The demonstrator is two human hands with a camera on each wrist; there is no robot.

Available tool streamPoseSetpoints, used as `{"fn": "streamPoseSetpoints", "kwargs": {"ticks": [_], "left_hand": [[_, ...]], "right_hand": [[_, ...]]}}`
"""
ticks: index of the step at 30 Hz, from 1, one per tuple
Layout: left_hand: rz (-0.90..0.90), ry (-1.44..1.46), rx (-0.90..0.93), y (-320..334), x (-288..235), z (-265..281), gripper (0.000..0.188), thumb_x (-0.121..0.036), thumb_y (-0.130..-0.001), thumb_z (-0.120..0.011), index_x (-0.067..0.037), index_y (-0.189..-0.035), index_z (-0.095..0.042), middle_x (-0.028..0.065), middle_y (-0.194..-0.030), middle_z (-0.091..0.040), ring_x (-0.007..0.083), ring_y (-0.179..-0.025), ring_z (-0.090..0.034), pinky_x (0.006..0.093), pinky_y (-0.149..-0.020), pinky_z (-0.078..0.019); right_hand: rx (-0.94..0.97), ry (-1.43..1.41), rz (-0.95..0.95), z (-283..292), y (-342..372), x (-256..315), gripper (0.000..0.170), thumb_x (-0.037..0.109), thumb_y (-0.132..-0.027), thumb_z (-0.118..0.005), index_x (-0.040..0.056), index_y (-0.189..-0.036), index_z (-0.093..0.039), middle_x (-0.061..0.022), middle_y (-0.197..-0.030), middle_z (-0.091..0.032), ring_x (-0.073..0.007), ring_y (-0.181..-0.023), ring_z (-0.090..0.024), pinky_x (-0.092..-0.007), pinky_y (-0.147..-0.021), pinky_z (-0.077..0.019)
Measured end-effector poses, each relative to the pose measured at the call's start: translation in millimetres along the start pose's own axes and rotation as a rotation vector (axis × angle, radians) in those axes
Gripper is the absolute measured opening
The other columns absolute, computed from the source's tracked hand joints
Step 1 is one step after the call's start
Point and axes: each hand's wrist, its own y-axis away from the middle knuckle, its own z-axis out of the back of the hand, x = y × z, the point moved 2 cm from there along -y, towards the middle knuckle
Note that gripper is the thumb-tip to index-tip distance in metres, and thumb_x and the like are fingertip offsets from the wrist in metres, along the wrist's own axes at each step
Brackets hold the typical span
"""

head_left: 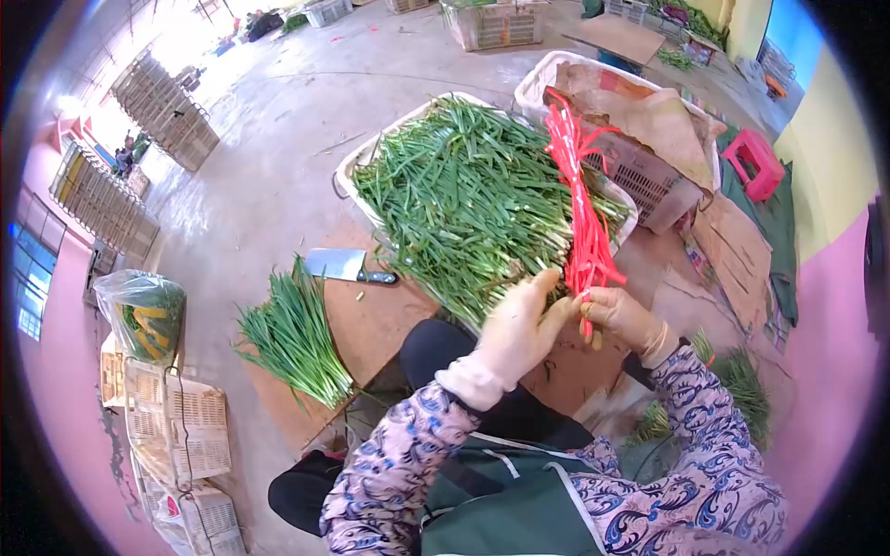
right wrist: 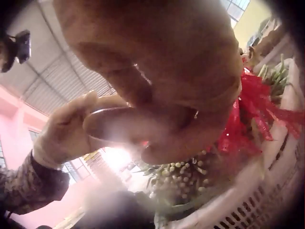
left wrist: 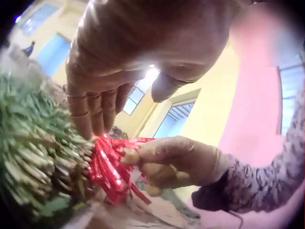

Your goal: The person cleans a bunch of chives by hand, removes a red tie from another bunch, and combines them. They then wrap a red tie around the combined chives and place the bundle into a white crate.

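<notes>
A bundle of red plastic strips lies along the right side of a heap of long green chives with pale cut stems. My gloved right hand pinches the near end of the strips between thumb and fingers. Beside it, my gloved left hand is at the stem ends. In the left wrist view the left hand's long, nearly straight fingers reach down to the strips, with the thumb apart. The right hand's curled fingers fill much of the right wrist view, and the strips show behind them.
The chives fill a white plastic crate. A cleaver and a smaller chive bunch lie on a brown board to the left. Behind stands another crate with cardboard; a pink stool is at right.
</notes>
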Motion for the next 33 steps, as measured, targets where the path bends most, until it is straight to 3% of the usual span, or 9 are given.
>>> {"fn": "streamPoseSetpoints", "kwargs": {"ticks": [3, 6, 9, 11, 14, 20, 25, 31, 33], "left_hand": [[0.379, 0.291, 0.156, -19, 15, -28, 0.03, -0.027, -0.093, -0.057, 0.0, -0.104, -0.062, 0.019, -0.085, -0.067, 0.0356, -0.081, -0.065, 0.0402, -0.074, -0.0512], [0.497, 0.216, 0.169, -26, 48, -62, 0.032, -0.028, -0.09, -0.064, 0.0, -0.103, -0.068, 0.0105, -0.08, -0.068, 0.0171, -0.07, -0.065, 0.0317, -0.063, -0.0528], [0.405, 0.279, 0.133, -29, 68, -77, 0.028, -0.026, -0.089, -0.065, 0.001, -0.098, -0.069, 0.0092, -0.079, -0.068, 0.0158, -0.065, -0.063, 0.0302, -0.061, -0.0524], [0.394, 0.25, 0.09, -27, 82, -85, 0.024, -0.022, -0.09, -0.063, 0.0, -0.095, -0.069, 0.0094, -0.08, -0.069, 0.0151, -0.065, -0.063, 0.0291, -0.061, -0.052], [0.702, 0.604, 0.182, -24, 56, -73, 0.017, -0.016, -0.093, -0.058, -0.001, -0.096, -0.064, 0.0069, -0.072, -0.067, 0.0137, -0.06, -0.062, 0.027, -0.056, -0.0508], [0.671, 0.58, 0.167, -23, 44, -78, 0.017, -0.018, -0.093, -0.06, -0.002, -0.092, -0.061, 0.0062, -0.069, -0.065, 0.013, -0.056, -0.061, 0.0259, -0.053, -0.0499], [0.62, 0.626, 0.212, -10, 43, -75, 0.015, -0.017, -0.09, -0.063, -0.003, -0.088, -0.061, 0.0053, -0.062, -0.064, 0.0112, -0.051, -0.057, 0.0241, -0.048, -0.0447], [0.481, 0.568, 0.503, 32, 13, -27, 0.017, -0.017, -0.09, -0.063, -0.004, -0.079, -0.058, 0.0028, -0.06, -0.061, 0.0076, -0.05, -0.053, 0.0232, -0.045, -0.0392], [0.502, 0.615, 0.613, 53, -5, 6, 0.016, -0.016, -0.092, -0.063, -0.004, -0.082, -0.059, 0.001, -0.064, -0.062, 0.0058, -0.057, -0.054, 0.0212, -0.05, -0.0402]], "right_hand": [[-0.067, 0.132, -0.006, -18, 1, 7, 0.021, 0.017, -0.098, -0.049, 0.0024, -0.106, -0.062, -0.0052, -0.072, -0.063, -0.0142, -0.058, -0.062, -0.0277, -0.051, -0.0512], [-0.108, 0.297, -0.021, -25, 5, 10, 0.02, 0.012, -0.092, -0.05, 0.0016, -0.105, -0.061, -0.0049, -0.073, -0.064, -0.015, -0.061, -0.065, -0.0296, -0.054, -0.0524], [-0.08, 0.29, -0.104, -17, 4, -7, 0.019, 0.012, -0.091, -0.053, 0.0004, -0.103, -0.062, -0.0055, -0.073, -0.065, -0.0165, -0.064, -0.067, -0.0324, -0.057, -0.0533], [0.034, 0.878, 0.023, -14, 15, 27, 0.019, 0.014, -0.091, -0.056, -0.0003, -0.102, -0.063, -0.005, -0.072, -0.065, -0.0158, -0.064, -0.066, -0.0313, -0.057, -0.0523], [-0.273, 0.392, 0.041, 19, 17, 52, 0.023, 0.022, -0.091, -0.062, 0.0009, -0.099, -0.062, -0.0038, -0.071, -0.063, -0.0129, -0.062, -0.061, -0.0285, -0.054, -0.0484], [-0.848, 0.843, 0.185, 115, -65, 23, 0.035, 0.036, -0.087, -0.067, 0.0023, -0.094, -0.06, -0.006, -0.081, -0.065, -0.0147, -0.072, -0.061, -0.0312, -0.063, -0.0496], [-0.502, 0.452, 0.159, 140, -142, -30, 0.03, 0.028, -0.081, -0.066, -0.0002, -0.091, -0.062, -0.0092, -0.083, -0.065, -0.0187, -0.074, -0.061, -0.0343, -0.067, -0.049], [-0.645, 0.364, 0.167, 141, -156, -16, 0.019, 0.017, -0.077, -0.064, 0.0004, -0.086, -0.062, -0.0125, -0.078, -0.065, -0.0228, -0.07, -0.064, -0.0359, -0.063, -0.0502], [-0.796, 0.961, 0.167, 152, -154, 0, 0.034, 0.028, -0.078, -0.065, -0.0041, -0.089, -0.061, -0.025, -0.081, -0.064, -0.0355, -0.075, -0.065, -0.0428, -0.067, -0.0496]]}}
